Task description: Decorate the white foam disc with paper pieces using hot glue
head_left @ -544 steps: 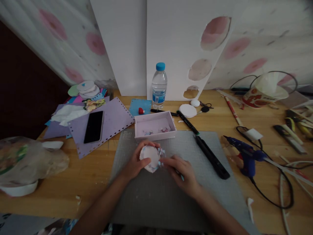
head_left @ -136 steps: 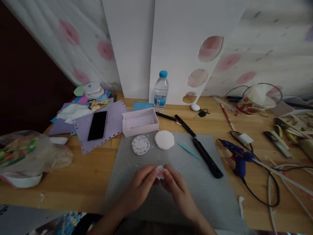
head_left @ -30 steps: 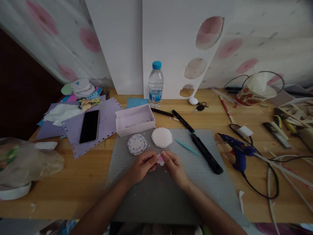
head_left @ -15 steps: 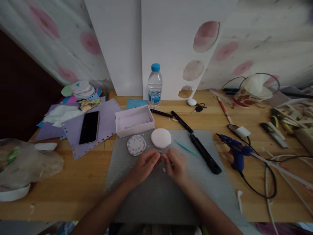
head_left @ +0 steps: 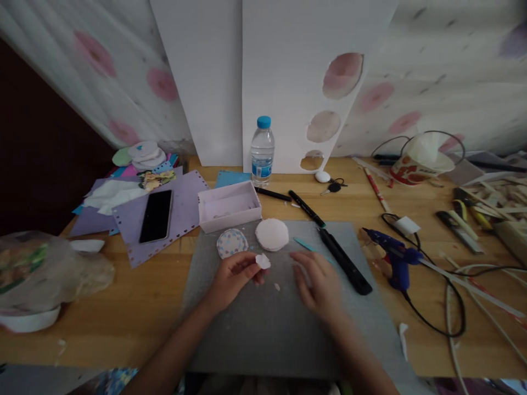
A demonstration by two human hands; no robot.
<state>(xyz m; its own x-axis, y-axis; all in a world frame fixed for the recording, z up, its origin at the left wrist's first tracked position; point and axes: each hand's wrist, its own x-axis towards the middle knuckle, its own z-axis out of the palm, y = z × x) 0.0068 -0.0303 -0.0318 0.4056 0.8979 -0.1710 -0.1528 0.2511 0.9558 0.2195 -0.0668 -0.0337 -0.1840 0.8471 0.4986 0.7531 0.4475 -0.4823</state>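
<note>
My left hand (head_left: 234,277) pinches a small white paper piece (head_left: 263,261) between thumb and fingers, above the grey cutting mat (head_left: 263,334). To its right, my right hand (head_left: 315,280) has its fingers apart with nothing in them, just below a thin teal tool (head_left: 303,243). A tiny pale scrap (head_left: 277,286) lies on the mat between the hands. Behind them are a white scalloped disc (head_left: 272,235) and, at its left, a dotted round disc (head_left: 232,243). An open pale pink box (head_left: 229,206) stands at the mat's back edge.
A black cutter (head_left: 343,260) and a blue glue gun (head_left: 391,252) with cables lie on the right. Behind the box stands a water bottle (head_left: 262,153). A phone (head_left: 156,216) rests on purple paper at the left, with a plastic bag (head_left: 53,269) nearer.
The hands have come apart. My right hand has let go and moved right, its fingers now spread. The white piece now shows in my left hand. The view has shifted slightly.
</note>
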